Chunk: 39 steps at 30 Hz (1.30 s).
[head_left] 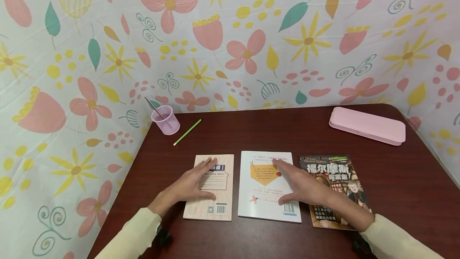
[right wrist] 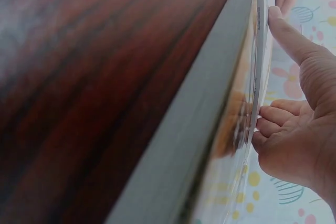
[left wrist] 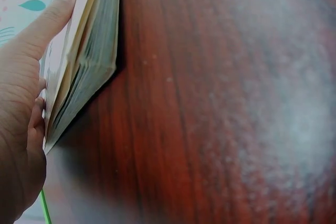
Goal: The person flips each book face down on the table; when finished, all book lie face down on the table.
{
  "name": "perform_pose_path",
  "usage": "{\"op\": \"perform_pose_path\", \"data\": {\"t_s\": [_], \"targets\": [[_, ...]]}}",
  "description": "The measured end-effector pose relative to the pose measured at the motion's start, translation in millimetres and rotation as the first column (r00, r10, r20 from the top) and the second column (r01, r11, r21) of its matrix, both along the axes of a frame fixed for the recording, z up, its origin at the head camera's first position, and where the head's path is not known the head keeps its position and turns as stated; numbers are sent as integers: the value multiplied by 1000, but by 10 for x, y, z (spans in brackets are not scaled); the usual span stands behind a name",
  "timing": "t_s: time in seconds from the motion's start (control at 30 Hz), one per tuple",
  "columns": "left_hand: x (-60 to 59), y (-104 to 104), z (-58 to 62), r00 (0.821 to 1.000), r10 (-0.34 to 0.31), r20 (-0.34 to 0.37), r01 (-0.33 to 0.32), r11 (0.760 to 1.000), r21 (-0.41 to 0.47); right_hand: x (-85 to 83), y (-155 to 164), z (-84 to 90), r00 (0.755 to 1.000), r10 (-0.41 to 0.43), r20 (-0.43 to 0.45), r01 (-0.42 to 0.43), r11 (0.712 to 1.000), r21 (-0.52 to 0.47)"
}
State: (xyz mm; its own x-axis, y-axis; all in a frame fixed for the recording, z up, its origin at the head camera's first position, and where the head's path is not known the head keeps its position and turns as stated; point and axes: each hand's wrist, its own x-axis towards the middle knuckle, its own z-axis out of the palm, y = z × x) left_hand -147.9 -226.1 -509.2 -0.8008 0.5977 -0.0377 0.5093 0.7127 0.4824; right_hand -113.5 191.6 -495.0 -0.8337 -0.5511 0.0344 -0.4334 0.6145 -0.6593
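Fingers (head_left: 208, 167) flat on tan book (head_left: 223, 207), white book (head_left: 262, 207) under right hand (head_left: 300, 185)

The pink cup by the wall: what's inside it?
The pink cup is translucent, and one thin stick leans inside, poking above the rim. Whether anything else lies at the bottom cannot be made out from the head view.

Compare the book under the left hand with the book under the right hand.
The tan-covered paperback book is narrower and lies leftmost; the white-covered paperback book is wider and lies in the middle. The left hand rests on the tan one, the right hand on the white. Both lie flat, barcodes up.
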Motion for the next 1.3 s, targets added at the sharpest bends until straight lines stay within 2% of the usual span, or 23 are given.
{"op": "perform_pose_path", "data": {"t_s": [0.37, 0.83, 1.3], "targets": [[-30, 51, -12, 1000, -13, -4, 13, 1000, -11, -29, 22, 2, 999, 40, -10, -40, 999, 23], [-57, 110, -22, 1000, -24, -14, 24, 1000, -3, -38, 23, -14, 999, 41, -12, -41, 999, 19], [-58, 192, 14, 1000, -26, 8, 26, 1000, -7, -36, 14, -4, 999, 43, -13, -43, 999, 29]]}}
